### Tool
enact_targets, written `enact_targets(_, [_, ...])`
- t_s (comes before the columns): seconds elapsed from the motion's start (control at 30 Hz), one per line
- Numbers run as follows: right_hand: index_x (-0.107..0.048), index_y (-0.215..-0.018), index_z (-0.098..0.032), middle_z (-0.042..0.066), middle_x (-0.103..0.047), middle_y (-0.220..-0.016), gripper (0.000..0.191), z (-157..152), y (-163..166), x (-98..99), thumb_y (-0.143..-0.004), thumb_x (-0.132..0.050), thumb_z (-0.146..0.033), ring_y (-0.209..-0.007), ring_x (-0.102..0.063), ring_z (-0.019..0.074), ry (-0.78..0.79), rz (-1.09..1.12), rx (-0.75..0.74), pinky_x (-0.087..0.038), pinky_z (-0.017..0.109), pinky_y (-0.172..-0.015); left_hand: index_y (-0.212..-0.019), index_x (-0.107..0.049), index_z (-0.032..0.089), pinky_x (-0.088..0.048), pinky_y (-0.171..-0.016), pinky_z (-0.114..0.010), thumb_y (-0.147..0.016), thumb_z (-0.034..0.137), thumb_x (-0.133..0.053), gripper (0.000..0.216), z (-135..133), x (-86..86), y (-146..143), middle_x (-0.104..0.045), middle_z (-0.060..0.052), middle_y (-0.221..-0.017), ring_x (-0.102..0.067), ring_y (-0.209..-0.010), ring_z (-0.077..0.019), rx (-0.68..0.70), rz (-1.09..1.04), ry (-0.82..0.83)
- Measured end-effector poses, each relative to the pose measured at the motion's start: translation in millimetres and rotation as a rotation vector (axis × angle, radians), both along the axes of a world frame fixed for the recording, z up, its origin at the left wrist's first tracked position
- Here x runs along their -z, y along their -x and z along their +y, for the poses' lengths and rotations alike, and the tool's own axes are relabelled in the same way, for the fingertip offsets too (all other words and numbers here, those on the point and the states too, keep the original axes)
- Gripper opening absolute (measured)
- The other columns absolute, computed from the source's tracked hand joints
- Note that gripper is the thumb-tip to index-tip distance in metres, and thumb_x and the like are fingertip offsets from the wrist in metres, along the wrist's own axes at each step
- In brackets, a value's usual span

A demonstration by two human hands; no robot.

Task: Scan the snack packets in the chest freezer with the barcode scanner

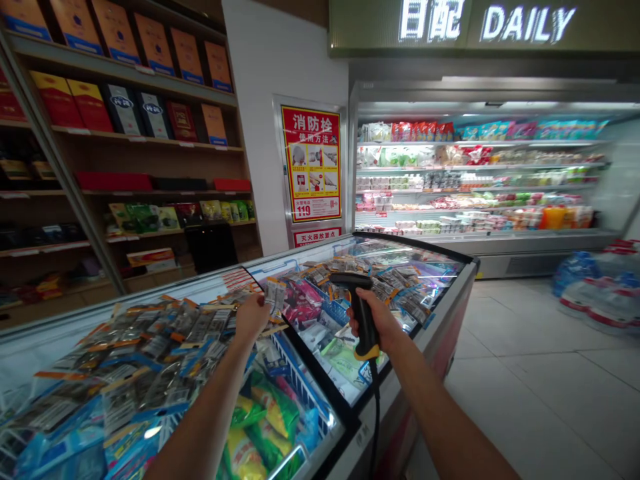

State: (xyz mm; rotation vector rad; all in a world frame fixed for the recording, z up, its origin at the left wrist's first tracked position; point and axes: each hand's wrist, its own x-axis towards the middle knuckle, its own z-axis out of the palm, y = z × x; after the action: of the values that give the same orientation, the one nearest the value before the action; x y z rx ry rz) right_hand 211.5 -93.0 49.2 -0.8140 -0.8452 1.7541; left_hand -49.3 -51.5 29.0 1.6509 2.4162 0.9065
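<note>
Both hands grip: right hand (376, 321) clasps scanner (361, 312), left hand (251, 316) apparently pinches packet (275, 294) at fingers.

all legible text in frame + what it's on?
"DAILY": lit sign above the open cooler.
"消防栓", "119": red poster on the wall.
"灭火器放置点": small red sign under it.
Shelf boxes, cooler tags, and the packet in the left hand: too blurred to read.

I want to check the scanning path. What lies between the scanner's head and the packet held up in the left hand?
Nothing: in the head view, only freezer goods show behind that gap.
</note>
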Motion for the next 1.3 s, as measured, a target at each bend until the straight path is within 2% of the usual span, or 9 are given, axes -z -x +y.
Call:
enact_targets(0.17, [-0.051, -0.069, -0.016, -0.002, -0.053, -0.046, 0.025, -0.7, -1.9, -0.9, -0.08, -0.046, -0.038, -0.033, -0.046, 0.0088, 0.015, 0.014, -0.005, -0.037, 0.02, -0.032, -0.118, -0.047, 0.013, -0.043, -0.075, -0.037, -0.076, 0.027, -0.043, 0.045, -18.1, -1.1, 7.9, -0.063, -0.016, -0.101, -0.059, -0.093, -0.0285, -0.107, 0.075, 0.052])
enact_targets(0.27, [-0.05, -0.068, -0.016, -0.002, -0.053, -0.047, 0.026, 0.2, -3.3, 0.1, -0.08, -0.046, -0.038, -0.033, -0.046, 0.0087, 0.02, 0.017, -0.009, -0.037, 0.02, -0.032, -0.124, -0.043, 0.014, -0.038, -0.085, -0.045, -0.076, 0.021, -0.042, 0.049, -21.8, 2.4, -0.9, -0.053, -0.018, -0.118, -0.049, -0.108, -0.032, -0.165, 0.313, -0.028])
enact_targets(0.37, [-0.05, -0.069, -0.016, -0.002, -0.053, -0.047, 0.025, 1.0, -2.7, 0.9, -0.08, -0.046, -0.039, -0.033, -0.047, 0.0091, 0.011, 0.007, 0.003, -0.037, 0.02, -0.031, -0.123, -0.047, 0.021, -0.029, -0.096, -0.045, -0.077, 0.015, -0.04, 0.046, -16.9, 10.8, -19.4, -0.045, -0.011, -0.131, -0.037, -0.121, -0.0279, 0.046, 0.522, -0.098])
enact_targets(0.47, [-0.051, -0.071, -0.016, -0.002, -0.053, -0.047, 0.024, 1.3, -2.0, 0.8, -0.08, -0.046, -0.038, -0.033, -0.047, 0.0095, 0.01, -0.003, 0.009, -0.038, 0.02, -0.031, -0.113, -0.056, 0.023, -0.022, -0.099, -0.05, -0.08, 0.02, -0.041, 0.037, -8.7, 21.2, -33.8, -0.049, -0.01, -0.127, -0.034, -0.123, -0.0277, 0.271, 0.592, 0.022])
enact_targets(0.57, [-0.052, -0.076, -0.016, -0.002, -0.053, -0.047, 0.023, 2.1, -4.2, 0.7, -0.081, -0.045, -0.038, -0.033, -0.047, 0.0095, 0.021, -0.009, 0.014, -0.038, 0.02, -0.031, -0.105, -0.062, 0.021, -0.021, -0.097, -0.055, -0.08, 0.022, -0.04, 0.033, -4.3, 24.8, -30.8, -0.054, -0.013, -0.121, -0.036, -0.12, -0.0303, 0.259, 0.632, 0.117])
enact_targets(0.83, [-0.052, -0.077, -0.016, -0.002, -0.053, -0.047, 0.022, 13.7, -11.7, 7.5, -0.082, -0.045, -0.037, -0.033, -0.047, 0.0093, 0.027, 0.004, 0.052, -0.038, 0.02, -0.031, -0.095, -0.066, 0.016, -0.035, -0.087, -0.051, -0.072, 0.018, -0.046, 0.03, 2.8, -8.6, 0.5, -0.062, -0.016, -0.104, -0.049, -0.106, -0.0327, 0.076, 0.571, 0.278])
enact_targets(0.97, [-0.052, -0.078, -0.016, -0.002, -0.052, -0.047, 0.021, 22.1, -10.7, 12.4, -0.082, -0.045, -0.036, -0.033, -0.047, 0.0092, 0.043, 0.011, 0.048, -0.037, 0.02, -0.031, -0.1, -0.062, 0.018, -0.039, -0.085, -0.044, -0.074, 0.022, -0.045, 0.032, 35.4, -7.0, -13.4, -0.06, -0.014, -0.108, -0.05, -0.106, -0.0305, 0.174, 0.494, 0.209])
enact_targets(1.17, [-0.053, -0.079, -0.016, -0.002, -0.054, -0.048, 0.023, 32.4, -10.6, 22.4, -0.08, -0.046, -0.037, -0.034, -0.047, 0.0092, 0.053, -0.011, 0.054, -0.038, 0.02, -0.032, -0.121, -0.048, 0.014, -0.037, -0.091, -0.037, -0.08, 0.022, -0.037, 0.043, 113.3, 27.0, -41.9, -0.045, -0.015, -0.13, -0.044, -0.116, -0.0254, 0.286, 0.351, 0.106])
enact_targets(1.3, [-0.054, -0.079, -0.016, -0.003, -0.055, -0.048, 0.025, 36.2, -11.4, 27.5, -0.076, -0.05, -0.041, -0.033, -0.047, 0.0092, 0.03, -0.018, 0.051, -0.038, 0.02, -0.031, -0.126, -0.043, 0.014, -0.035, -0.092, -0.043, -0.082, 0.028, -0.034, 0.047, 143.6, 44.3, -45.9, -0.037, -0.016, -0.137, -0.035, -0.124, -0.0287, 0.326, 0.3, 0.137])
